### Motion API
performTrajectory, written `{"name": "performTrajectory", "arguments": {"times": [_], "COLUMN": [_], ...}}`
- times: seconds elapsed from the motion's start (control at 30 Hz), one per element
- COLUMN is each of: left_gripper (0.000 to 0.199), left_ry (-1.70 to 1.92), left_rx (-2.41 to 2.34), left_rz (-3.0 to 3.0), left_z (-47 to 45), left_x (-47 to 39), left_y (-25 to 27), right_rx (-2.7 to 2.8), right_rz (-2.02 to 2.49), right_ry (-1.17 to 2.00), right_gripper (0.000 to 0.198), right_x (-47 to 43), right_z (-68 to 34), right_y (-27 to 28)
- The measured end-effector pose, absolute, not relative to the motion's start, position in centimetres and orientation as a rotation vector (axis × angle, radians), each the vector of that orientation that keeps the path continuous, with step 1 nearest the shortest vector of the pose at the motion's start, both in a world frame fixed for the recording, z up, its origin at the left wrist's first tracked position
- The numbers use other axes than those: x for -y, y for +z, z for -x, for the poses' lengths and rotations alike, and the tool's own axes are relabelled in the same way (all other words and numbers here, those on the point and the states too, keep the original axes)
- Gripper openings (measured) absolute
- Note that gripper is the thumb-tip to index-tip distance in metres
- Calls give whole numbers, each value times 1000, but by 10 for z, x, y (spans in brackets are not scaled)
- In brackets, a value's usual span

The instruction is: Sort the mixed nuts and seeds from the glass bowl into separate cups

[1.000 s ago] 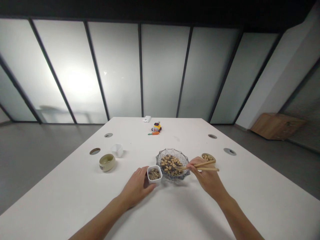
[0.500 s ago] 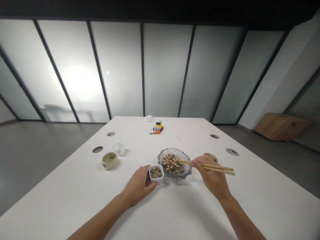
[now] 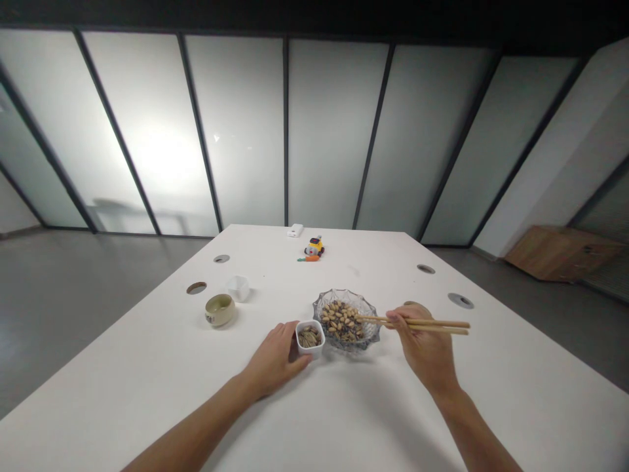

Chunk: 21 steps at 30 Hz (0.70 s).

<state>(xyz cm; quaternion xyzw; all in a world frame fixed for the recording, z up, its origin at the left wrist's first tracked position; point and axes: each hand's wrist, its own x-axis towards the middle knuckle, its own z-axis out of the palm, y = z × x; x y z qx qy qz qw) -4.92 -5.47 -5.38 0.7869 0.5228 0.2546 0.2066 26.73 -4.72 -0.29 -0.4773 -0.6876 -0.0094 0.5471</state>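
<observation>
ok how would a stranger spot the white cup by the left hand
On the big white table, find the clear glass bowl. Just left of it, the left hand grasps a small white cup with a rounded-square rim. Brownish seeds show inside this one, while the similar pale cup farther left stands untouched beside a greenish bowl.

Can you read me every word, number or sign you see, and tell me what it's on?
No words or numbers can be read.
Green cup: dark marks on its side, too small and blurred to read.
White object at the far edge: a tiny dark spot, too small to make out.
Small white cup, glass bowl, chopsticks: no writing visible.
</observation>
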Motion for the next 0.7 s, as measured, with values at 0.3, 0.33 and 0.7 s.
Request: {"name": "performTrajectory", "arguments": {"times": [0.3, 0.33, 0.7], "left_gripper": [44, 44, 44], "left_ry": [696, 697, 728], "left_rx": [-1462, -1458, -1447], "left_rz": [-2187, -2188, -2193], "left_z": [50, 49, 50], "left_x": [55, 55, 54], "left_y": [-53, -53, -56], "right_rx": [1817, 1826, 1754], "right_rz": [1161, 1163, 1183], "right_ry": [-53, -54, 7], "right_gripper": [53, 53, 48], "right_x": [45, 45, 45], "right_z": [-262, -261, -266], "right_y": [-1, -1, -2]}}
